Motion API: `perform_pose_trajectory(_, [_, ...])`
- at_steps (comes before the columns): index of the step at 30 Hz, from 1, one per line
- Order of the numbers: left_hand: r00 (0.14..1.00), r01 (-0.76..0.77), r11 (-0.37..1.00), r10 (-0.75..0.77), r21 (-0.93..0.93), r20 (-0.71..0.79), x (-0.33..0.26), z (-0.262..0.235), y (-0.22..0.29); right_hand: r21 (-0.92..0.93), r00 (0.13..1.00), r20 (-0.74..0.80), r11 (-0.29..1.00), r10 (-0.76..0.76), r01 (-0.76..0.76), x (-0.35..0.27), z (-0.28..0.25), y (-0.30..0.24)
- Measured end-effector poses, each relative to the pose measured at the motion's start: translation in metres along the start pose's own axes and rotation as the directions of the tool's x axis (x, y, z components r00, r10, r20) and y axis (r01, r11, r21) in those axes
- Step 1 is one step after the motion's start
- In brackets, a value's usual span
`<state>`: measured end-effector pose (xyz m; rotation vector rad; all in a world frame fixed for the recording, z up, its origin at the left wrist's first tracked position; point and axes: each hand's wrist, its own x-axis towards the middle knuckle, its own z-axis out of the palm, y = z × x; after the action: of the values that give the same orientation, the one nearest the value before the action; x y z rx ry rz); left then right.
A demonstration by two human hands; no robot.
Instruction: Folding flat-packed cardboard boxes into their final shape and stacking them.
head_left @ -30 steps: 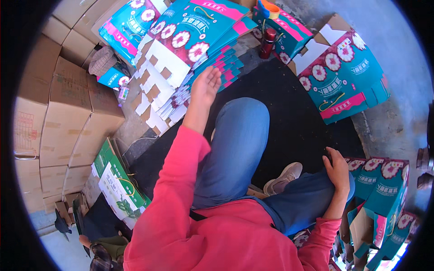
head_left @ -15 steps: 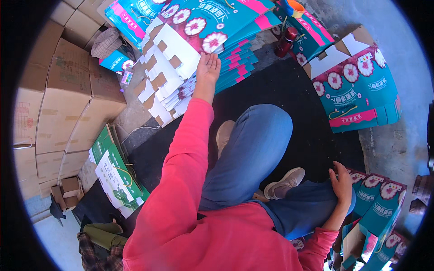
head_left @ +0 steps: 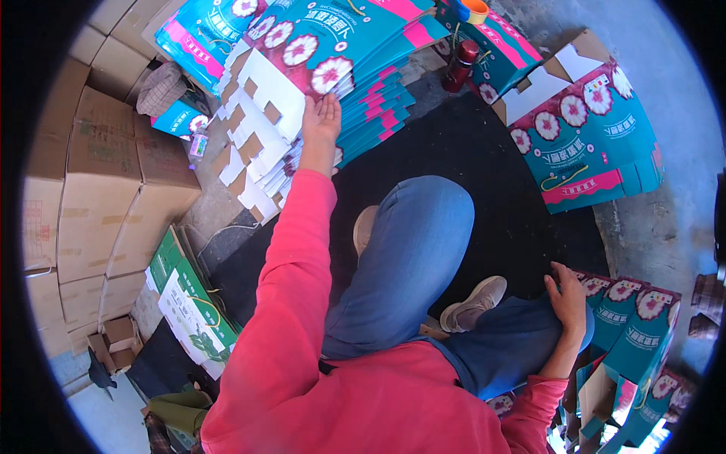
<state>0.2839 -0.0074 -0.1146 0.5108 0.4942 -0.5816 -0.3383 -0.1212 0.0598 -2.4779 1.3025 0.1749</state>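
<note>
A stack of flattened teal, pink and white cartons (head_left: 382, 113) with flower pictures lies ahead of me, slightly to the left. At its near edge, my left hand (head_left: 323, 121) is palm up, fingers extended and slightly curled, touching or very close to the upper cartons. Their white flaps (head_left: 274, 92) spread to the left of that hand. My right hand (head_left: 569, 301) rests on my bent right knee with its fingers apart, holding nothing. Beside it, several folded-up teal boxes (head_left: 635, 333) stand at the lower right.
Brown cardboard boxes (head_left: 102, 163) are piled on the left. An opened teal carton (head_left: 582, 136) stands at the right. Near the far side are a red flask (head_left: 460, 64) and an orange tape roll (head_left: 474, 10). A green and white carton (head_left: 189, 303) lies left on the black mat (head_left: 484, 163).
The view has turned slightly, so the surroundings sit further left in the picture. My left hand stays at the stack's edge, and my right hand remains on the knee.
</note>
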Motion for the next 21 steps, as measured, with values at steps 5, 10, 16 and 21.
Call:
perform_pose_trajectory(5, [1.000,-0.022,0.998,0.023,-0.060,0.016,-0.009,0.019,0.011,0.030,1.000,-0.009,1.000,0.007,-0.006,0.000,-0.002,0.000])
perform_pose_trajectory(10, [0.997,-0.066,0.996,0.064,0.056,0.041,-0.002,0.048,0.060,0.046,0.995,-0.077,0.997,-0.061,0.065,-0.003,0.001,0.005])
perform_pose_trajectory(16, [0.944,-0.297,0.894,0.220,0.336,0.248,-0.066,0.080,0.055,0.052,0.998,-0.064,0.998,0.026,-0.023,-0.019,-0.007,0.012])
perform_pose_trajectory(21, [0.871,-0.445,0.834,0.319,0.326,0.374,-0.186,0.062,0.043,0.049,0.993,-0.118,0.998,-0.027,0.033,-0.024,-0.001,0.024])
